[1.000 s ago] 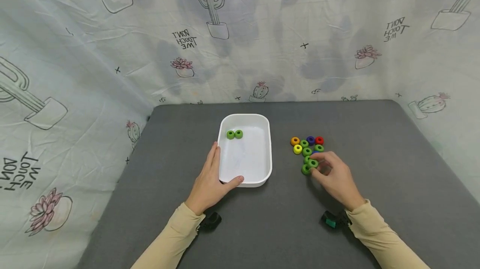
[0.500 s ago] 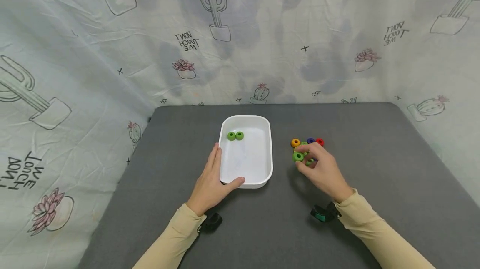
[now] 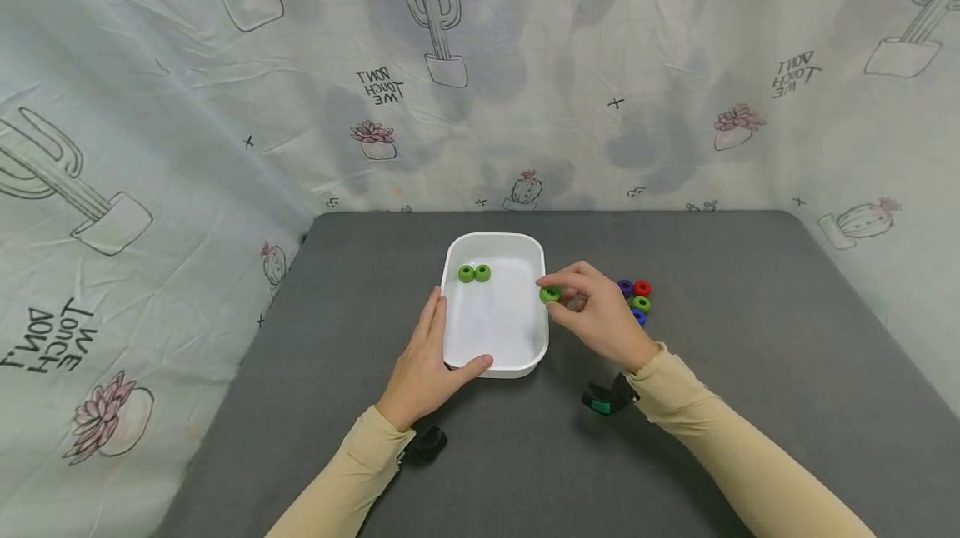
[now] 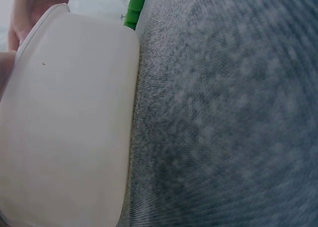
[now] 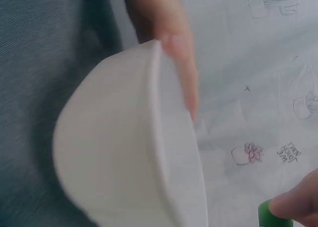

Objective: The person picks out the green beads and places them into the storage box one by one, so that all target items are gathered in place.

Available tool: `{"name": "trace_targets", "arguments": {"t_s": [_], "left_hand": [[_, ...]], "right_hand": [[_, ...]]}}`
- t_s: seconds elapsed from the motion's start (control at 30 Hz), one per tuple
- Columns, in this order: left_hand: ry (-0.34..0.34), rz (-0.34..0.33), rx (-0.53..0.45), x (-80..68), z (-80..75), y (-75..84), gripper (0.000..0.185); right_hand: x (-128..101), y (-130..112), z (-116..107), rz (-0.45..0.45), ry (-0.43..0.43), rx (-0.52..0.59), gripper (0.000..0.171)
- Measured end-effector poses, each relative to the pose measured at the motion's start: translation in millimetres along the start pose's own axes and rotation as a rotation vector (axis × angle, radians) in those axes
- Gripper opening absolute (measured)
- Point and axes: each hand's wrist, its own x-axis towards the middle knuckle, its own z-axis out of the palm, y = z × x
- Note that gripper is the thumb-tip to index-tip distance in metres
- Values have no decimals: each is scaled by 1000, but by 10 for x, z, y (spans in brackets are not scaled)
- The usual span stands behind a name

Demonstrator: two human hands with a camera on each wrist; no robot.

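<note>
Over a grey table point(image 3: 517, 455) before cactus-print cloth point(image 3: 525, 122), the right grip point(image 3: 598, 309) pinches a green bead point(image 3: 550, 295), left grip point(image 3: 423, 363) spread.

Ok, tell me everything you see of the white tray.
The white tray is an open rectangle with rounded corners, smooth and plastic-looking. It sits upright on the grey tabletop, with two green beads near its far left corner. The left hand touches its left side, thumb at the near rim.

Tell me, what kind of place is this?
Probably a tabletop set up indoors for filming hand work, though I can't tell which building. The clues are a grey table, a cactus-print cloth hung behind it, and a black camera on each wrist.
</note>
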Motion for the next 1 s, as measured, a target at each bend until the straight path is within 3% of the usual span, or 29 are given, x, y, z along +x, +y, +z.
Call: {"name": "trace_targets", "arguments": {"t_s": [0.6, 1.0], "left_hand": [[1, 8, 12, 1, -14, 15, 119], [-2, 17, 19, 2, -8, -4, 119]], "right_hand": [[457, -192, 290, -34, -89, -39, 33], [762, -248, 472, -8, -128, -73, 34]]}}
